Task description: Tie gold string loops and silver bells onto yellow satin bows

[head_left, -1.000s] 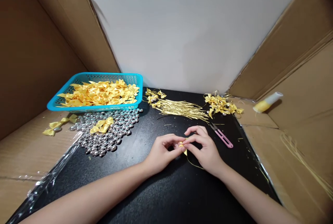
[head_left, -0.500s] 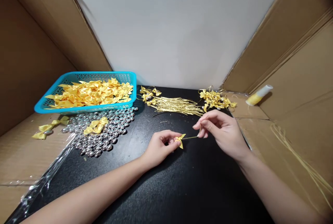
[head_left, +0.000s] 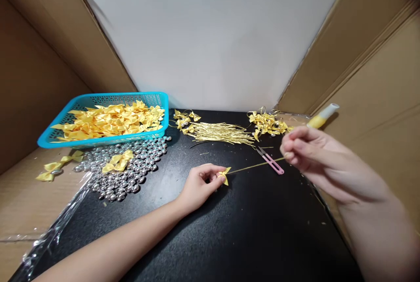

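Note:
My left hand (head_left: 200,183) rests low on the black table (head_left: 229,238), its fingers pinched on a small yellow ribbon bow (head_left: 224,175). A thin gold cord (head_left: 256,166) runs taut from the bow up to the right. My right hand (head_left: 311,159) is raised above the table's right side, with its fingertips pinched on the far end of that cord. Pink snips (head_left: 271,161) lie on the table just under the cord.
A turquoise basket (head_left: 65,118) heaped with yellow bows stands at the back left, with silver beads (head_left: 131,168) spread before it. Gold cords (head_left: 219,132) and finished bows (head_left: 267,123) lie at the back. Cardboard walls close both sides; a yellow-white tube (head_left: 321,116) lies right.
My right hand has pulled away from the left, up and to the right, drawing the gold cord out long and taut. The left hand has stayed put with the bow.

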A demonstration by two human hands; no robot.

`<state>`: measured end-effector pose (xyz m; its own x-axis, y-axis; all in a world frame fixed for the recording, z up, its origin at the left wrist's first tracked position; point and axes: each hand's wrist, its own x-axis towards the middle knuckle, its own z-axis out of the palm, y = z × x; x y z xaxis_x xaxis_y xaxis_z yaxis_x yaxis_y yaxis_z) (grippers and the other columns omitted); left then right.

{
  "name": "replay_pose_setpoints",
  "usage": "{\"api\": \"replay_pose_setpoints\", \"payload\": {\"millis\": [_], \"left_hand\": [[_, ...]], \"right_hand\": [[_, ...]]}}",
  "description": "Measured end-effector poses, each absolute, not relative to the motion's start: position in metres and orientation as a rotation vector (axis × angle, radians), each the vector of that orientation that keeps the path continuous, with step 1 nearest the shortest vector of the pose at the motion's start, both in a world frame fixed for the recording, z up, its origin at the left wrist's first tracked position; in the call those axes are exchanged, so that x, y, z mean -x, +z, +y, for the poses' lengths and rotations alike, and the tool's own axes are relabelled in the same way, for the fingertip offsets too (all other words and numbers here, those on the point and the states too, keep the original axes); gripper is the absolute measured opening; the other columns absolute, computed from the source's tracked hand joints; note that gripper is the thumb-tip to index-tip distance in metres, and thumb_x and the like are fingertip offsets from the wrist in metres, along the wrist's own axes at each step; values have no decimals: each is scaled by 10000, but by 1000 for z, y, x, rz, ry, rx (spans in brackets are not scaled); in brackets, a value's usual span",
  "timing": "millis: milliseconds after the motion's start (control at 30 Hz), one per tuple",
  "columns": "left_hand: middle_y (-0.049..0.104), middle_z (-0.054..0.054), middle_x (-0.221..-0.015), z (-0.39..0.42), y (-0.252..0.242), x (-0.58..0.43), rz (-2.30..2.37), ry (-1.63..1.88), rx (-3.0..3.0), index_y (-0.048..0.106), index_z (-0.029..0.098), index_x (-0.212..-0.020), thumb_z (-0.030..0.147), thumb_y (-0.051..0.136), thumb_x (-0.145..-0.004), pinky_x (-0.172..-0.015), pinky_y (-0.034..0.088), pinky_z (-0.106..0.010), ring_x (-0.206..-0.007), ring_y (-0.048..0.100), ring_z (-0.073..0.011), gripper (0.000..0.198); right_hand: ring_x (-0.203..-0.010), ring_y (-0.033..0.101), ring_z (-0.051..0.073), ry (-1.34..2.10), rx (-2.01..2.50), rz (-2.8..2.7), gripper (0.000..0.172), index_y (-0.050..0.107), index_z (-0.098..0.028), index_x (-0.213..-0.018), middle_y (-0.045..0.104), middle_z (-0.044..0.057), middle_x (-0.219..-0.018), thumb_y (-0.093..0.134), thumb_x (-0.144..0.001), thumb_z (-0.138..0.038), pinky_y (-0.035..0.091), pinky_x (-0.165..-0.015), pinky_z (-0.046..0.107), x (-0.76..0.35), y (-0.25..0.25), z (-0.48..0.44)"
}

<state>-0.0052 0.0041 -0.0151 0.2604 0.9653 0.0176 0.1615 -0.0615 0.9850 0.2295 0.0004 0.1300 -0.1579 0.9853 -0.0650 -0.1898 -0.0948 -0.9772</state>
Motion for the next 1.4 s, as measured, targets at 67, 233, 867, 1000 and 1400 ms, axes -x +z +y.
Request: {"api": "replay_pose_setpoints", "payload": {"millis": [67,233,867,1000,1400], "left_hand": [[599,-18,-674,4,-15,6,1106,956,-1467,735,135,-946,329,687,-778,-538,384,-213,-582,490,-96,261],[601,-18,-669,4,-13,6,1105,944,-1475,737,138,-933,331,688,-776,-532,384,-211,-574,491,-96,254],[673,-44,-722,2,-14,4,1140,1008,-1349,731,129,-904,330,701,-757,-591,462,-238,-611,586,-124,251],[663,-42,-707,1,-14,3,1234,970,-1691,743,157,-929,285,618,-819,-585,443,-254,-581,547,-123,210],[626,-94,-997,6,34,74,1949,293,-2444,702,199,-993,242,626,-777,-804,427,-388,-976,542,-273,233]], "right_hand": [[-580,619,80,1368,1047,-1095,200,709,-274,-687,691,-36,-688,868,-577,-328,529,-527,153,-232,133,-2],[-578,613,116,1225,1117,-1095,233,712,-299,-676,687,-31,-688,862,-528,-399,528,-483,203,-232,130,0],[-579,635,118,1216,1041,-1076,219,737,-283,-662,660,-16,-639,885,-520,-361,537,-463,181,-229,130,-7],[-615,684,130,1171,1136,-1001,257,754,-275,-708,718,7,-702,894,-504,-345,600,-563,178,-235,115,-3],[-694,705,173,1301,1225,-1159,307,768,-245,-696,755,46,-715,890,-465,-407,582,-568,166,-209,97,8]]}}
